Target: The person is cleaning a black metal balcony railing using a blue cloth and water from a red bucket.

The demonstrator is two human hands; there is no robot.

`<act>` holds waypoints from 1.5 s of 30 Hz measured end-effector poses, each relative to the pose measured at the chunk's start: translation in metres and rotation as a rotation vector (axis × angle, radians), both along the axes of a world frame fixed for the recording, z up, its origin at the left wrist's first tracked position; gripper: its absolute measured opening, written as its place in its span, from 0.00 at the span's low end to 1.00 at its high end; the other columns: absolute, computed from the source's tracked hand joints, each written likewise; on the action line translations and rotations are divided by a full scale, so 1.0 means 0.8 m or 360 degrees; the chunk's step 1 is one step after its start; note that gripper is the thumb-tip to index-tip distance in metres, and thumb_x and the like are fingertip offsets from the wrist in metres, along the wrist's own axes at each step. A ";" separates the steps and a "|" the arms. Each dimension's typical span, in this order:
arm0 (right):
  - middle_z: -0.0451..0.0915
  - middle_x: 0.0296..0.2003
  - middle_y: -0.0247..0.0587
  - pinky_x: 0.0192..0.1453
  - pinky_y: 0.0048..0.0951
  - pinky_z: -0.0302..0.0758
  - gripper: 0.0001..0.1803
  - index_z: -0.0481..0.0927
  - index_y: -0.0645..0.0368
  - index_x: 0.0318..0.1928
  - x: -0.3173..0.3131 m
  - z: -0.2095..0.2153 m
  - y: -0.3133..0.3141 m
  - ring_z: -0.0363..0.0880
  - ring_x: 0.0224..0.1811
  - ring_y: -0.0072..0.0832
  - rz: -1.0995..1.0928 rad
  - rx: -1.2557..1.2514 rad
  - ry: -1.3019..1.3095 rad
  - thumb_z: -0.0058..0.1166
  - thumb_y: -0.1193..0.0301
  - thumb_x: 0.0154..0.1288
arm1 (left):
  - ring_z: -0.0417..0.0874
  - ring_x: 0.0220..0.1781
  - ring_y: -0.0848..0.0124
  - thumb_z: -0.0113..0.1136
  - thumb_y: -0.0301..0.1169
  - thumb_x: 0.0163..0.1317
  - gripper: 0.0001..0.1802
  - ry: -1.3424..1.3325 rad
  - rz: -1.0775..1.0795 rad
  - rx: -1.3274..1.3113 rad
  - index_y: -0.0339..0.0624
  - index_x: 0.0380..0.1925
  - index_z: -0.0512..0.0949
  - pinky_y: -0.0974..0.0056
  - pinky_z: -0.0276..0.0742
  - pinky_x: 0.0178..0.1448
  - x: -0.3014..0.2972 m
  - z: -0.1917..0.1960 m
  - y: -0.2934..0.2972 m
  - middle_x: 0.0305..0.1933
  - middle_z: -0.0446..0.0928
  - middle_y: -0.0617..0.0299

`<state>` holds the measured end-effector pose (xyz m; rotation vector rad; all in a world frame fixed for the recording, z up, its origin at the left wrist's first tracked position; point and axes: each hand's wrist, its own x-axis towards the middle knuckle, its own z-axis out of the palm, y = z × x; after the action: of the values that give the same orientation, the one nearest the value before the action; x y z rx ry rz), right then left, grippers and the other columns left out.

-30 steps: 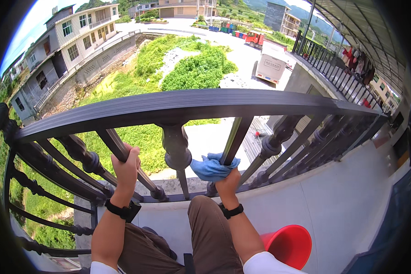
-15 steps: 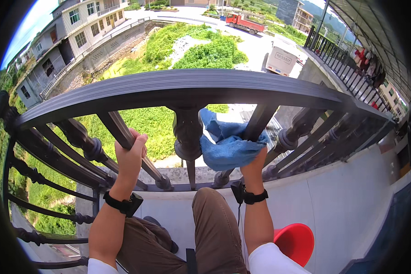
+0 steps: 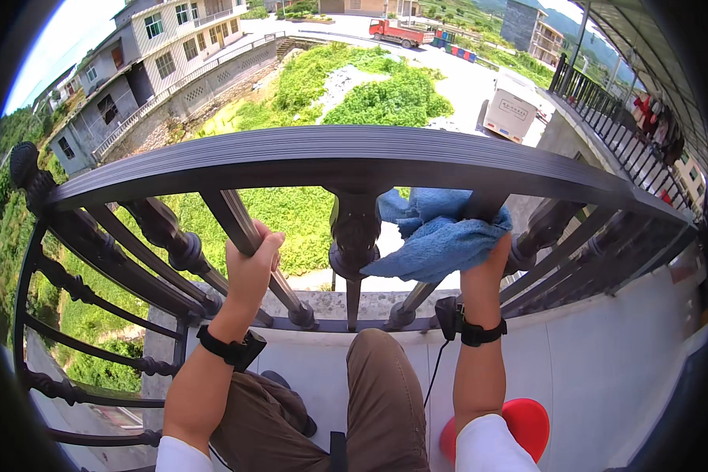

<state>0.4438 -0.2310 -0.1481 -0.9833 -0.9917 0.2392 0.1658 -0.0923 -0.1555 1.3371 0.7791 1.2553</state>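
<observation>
My left hand (image 3: 249, 263) is wrapped round a dark flat baluster (image 3: 230, 212) below the handrail. A blue cloth (image 3: 442, 245) is bunched round another baluster (image 3: 417, 297) to the right, just under the handrail (image 3: 354, 145). My right hand (image 3: 486, 271) grips this cloth from below and behind; most of its fingers are hidden by the fabric. One loose end of the cloth hangs to the left, near a thick ornamental baluster (image 3: 355, 232). Both wrists wear black straps with small boxes.
A red plastic bucket or stool (image 3: 527, 429) stands on the pale tiled floor (image 3: 590, 354) by my right forearm. Railing continues on both sides. Beyond it lie greenery (image 3: 393, 102), a road, a red truck (image 3: 401, 33), a white vehicle (image 3: 511, 106) and houses.
The whole view has shifted, so railing and hands sit farther right. My right hand has moved slightly up the baluster with the cloth, whose loose end now spreads left. My left hand keeps its hold.
</observation>
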 end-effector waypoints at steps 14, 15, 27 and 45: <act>0.84 0.38 0.45 0.50 0.34 0.81 0.10 0.76 0.68 0.46 -0.038 -0.168 -0.007 0.84 0.40 0.29 0.0146 -0.0428 0.0240 0.55 0.81 0.64 | 0.65 0.14 0.80 0.58 0.20 0.59 0.10 -0.0066 0.0050 -0.0005 0.41 0.23 0.69 0.72 0.61 0.20 -0.004 -0.002 0.001 0.16 0.65 0.69; 0.82 0.45 0.45 0.54 0.34 0.77 0.15 0.74 0.67 0.52 -0.039 -0.134 -0.010 0.81 0.44 0.30 0.0302 -0.0223 0.0290 0.55 0.80 0.65 | 0.65 0.14 0.80 0.59 0.20 0.59 0.10 -0.0053 0.0051 -0.0016 0.41 0.23 0.69 0.72 0.61 0.20 -0.005 -0.001 -0.001 0.16 0.65 0.69; 0.83 0.43 0.41 0.51 0.31 0.78 0.14 0.77 0.65 0.48 -0.012 -0.270 -0.018 0.82 0.44 0.27 0.0324 -0.0438 0.0231 0.60 0.75 0.63 | 0.65 0.15 0.79 0.60 0.21 0.59 0.09 -0.0048 0.0019 -0.0012 0.42 0.23 0.70 0.71 0.63 0.24 0.005 0.004 -0.001 0.15 0.65 0.69; 0.79 0.50 0.42 0.54 0.32 0.77 0.24 0.72 0.66 0.58 -0.005 -0.133 -0.012 0.79 0.50 0.29 -0.0103 -0.0189 -0.0267 0.60 0.69 0.64 | 0.64 0.15 0.78 0.59 0.22 0.60 0.09 -0.0070 0.0003 0.0006 0.42 0.23 0.70 0.70 0.63 0.25 0.002 0.004 0.000 0.14 0.64 0.68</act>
<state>0.4398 -0.2403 -0.2544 -1.1565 -1.1058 0.1650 0.1673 -0.0921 -0.1526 1.3078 0.7477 1.2843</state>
